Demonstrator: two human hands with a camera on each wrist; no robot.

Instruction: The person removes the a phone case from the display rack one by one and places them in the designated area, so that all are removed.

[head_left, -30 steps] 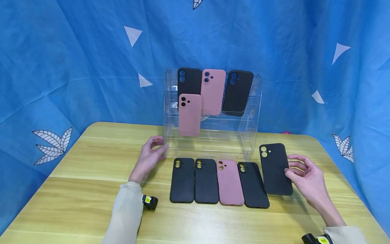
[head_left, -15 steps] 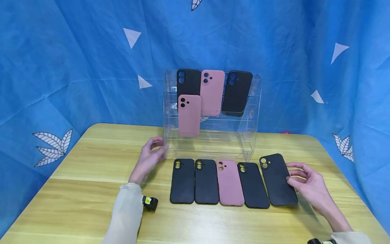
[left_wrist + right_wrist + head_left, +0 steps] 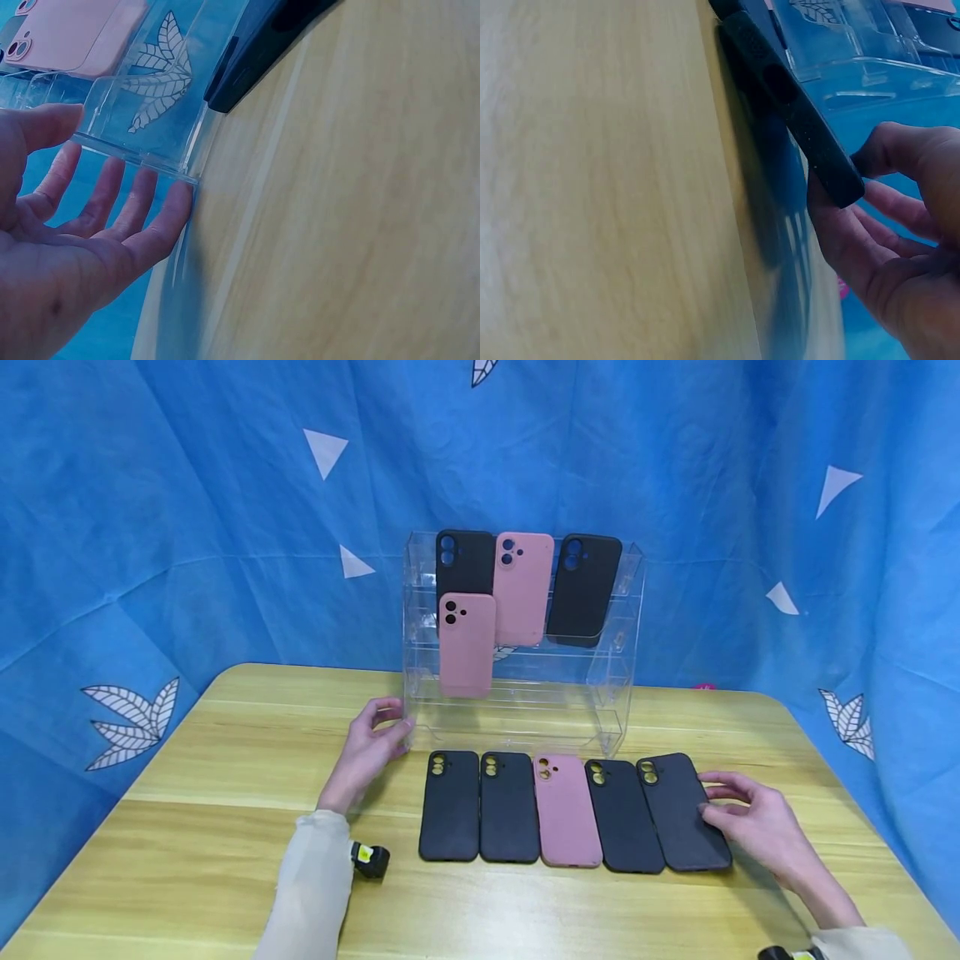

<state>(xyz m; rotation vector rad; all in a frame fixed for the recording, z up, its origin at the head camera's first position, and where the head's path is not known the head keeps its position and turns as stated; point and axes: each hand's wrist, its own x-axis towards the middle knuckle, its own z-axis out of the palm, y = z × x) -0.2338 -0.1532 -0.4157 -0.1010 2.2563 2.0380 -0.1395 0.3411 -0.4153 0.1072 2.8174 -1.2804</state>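
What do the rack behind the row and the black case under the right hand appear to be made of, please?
Rack: clear, glossy rigid plastic, probably acrylic; the blue cloth shows through it. Black case: matte, probably soft silicone or rubbery plastic; it shows no glare and has a fine grain.

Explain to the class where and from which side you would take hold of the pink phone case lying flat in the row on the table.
Probably best by its short ends. The pink case lies flat with black cases close against both long sides, so no finger room there. Its near short end faces bare table; come from above at that end, lift the edge, then pinch it.
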